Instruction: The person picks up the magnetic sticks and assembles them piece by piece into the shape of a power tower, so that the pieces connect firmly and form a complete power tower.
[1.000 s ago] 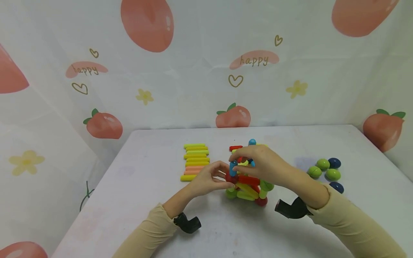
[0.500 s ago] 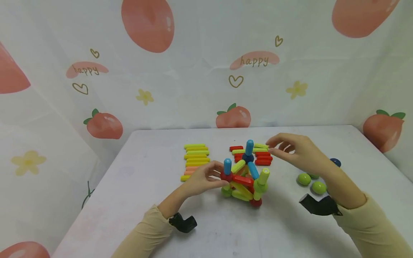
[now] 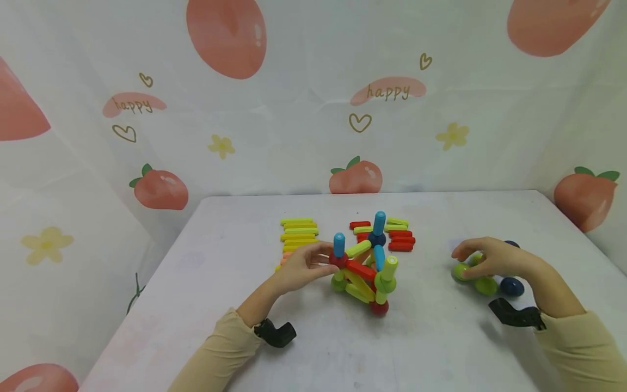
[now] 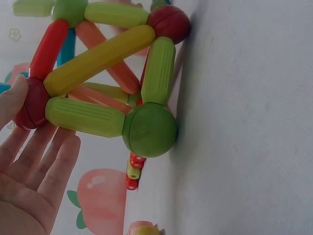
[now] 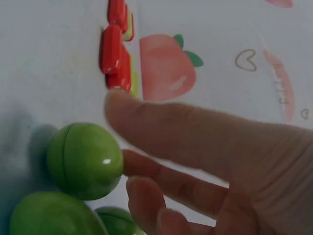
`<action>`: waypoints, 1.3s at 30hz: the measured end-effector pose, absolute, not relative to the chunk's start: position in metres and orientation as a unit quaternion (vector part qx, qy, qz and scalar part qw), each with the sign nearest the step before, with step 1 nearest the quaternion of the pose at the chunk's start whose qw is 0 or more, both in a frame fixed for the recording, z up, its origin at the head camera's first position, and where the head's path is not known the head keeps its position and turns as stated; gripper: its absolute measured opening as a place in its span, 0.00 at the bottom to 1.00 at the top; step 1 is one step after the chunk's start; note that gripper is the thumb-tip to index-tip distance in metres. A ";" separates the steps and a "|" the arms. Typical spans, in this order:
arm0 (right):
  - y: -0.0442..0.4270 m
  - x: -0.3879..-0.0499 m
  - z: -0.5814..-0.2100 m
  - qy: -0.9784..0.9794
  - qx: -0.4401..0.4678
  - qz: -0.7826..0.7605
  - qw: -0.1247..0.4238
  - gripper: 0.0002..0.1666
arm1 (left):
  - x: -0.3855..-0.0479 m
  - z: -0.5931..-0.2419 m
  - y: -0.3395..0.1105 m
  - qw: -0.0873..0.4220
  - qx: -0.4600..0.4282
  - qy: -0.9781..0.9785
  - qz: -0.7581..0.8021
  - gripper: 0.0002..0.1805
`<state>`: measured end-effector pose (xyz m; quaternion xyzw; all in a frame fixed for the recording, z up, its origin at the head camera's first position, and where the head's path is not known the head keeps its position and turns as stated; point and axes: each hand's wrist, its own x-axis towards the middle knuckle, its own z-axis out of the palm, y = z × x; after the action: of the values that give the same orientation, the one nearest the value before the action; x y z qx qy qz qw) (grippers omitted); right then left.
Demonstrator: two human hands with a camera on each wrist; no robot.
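The stick-and-ball frame (image 3: 361, 270) is resting on the white table (image 3: 431, 348), and I am using it as my landmark. From my remote seat I am seeing the left hand (image 3: 303, 267) holding the red ball (image 4: 30, 104) at the frame's upper left corner, thumb and fingers lying on opposite sides. A blue stick (image 3: 339, 245) is standing upright on that ball; a second blue stick (image 3: 379, 222) is rising from the frame's far corner. Well to the right of the frame, the right hand (image 3: 499, 259) is hovering over loose green balls (image 3: 486, 286), its thumb and fingers moderately apart; I cannot tell whether a fingertip is touching one. A loose dark blue ball (image 3: 512, 287) is lying just beside them. Behind the frame, red sticks (image 3: 401, 240) are lying with light green ones; a row of mostly yellow sticks (image 3: 300, 237) is lying behind and left of it.
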<state>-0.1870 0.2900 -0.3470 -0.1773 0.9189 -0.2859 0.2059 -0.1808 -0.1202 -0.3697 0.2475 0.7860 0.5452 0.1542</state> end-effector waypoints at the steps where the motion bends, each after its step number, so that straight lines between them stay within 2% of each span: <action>1: 0.291 -0.187 -0.349 0.919 -0.172 -0.287 0.210 0.25 | -0.181 -0.370 -0.120 0.153 0.248 0.786 0.545 0.25; 8: 0.292 -0.190 -0.357 0.926 -0.153 -0.272 0.215 0.22 | -0.183 -0.371 -0.120 0.153 0.248 0.788 0.542 0.26; 11: 0.289 -0.191 -0.355 0.929 -0.164 -0.266 0.195 0.22 | -0.184 -0.371 -0.119 0.154 0.249 0.788 0.542 0.26; 14: 0.282 -0.191 -0.347 0.935 -0.175 -0.269 0.148 0.22 | -0.185 -0.371 -0.118 0.158 0.247 0.788 0.542 0.26; 22: 0.232 -0.184 -0.304 0.906 -0.253 -0.338 -0.025 0.20 | -0.185 -0.369 -0.114 0.161 0.234 0.797 0.533 0.26; 27: 0.195 -0.180 -0.280 0.869 -0.320 -0.371 -0.076 0.21 | -0.185 -0.368 -0.113 0.163 0.237 0.795 0.535 0.26; 30: 0.173 -0.179 -0.272 0.851 -0.355 -0.378 -0.080 0.21 | -0.185 -0.366 -0.114 0.163 0.245 0.788 0.542 0.26; 34: 0.150 -0.179 -0.267 0.829 -0.395 -0.391 -0.058 0.21 | -0.185 -0.365 -0.114 0.151 0.261 0.781 0.547 0.24; 39: 0.130 -0.182 -0.266 0.820 -0.404 -0.405 -0.026 0.20 | -0.186 -0.366 -0.112 0.127 0.287 0.771 0.554 0.22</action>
<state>-0.1820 0.1304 -0.2662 -0.4036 0.8199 -0.4051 -0.0258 -0.1862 -0.1120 -0.3661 0.2869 0.7714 0.5537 0.1268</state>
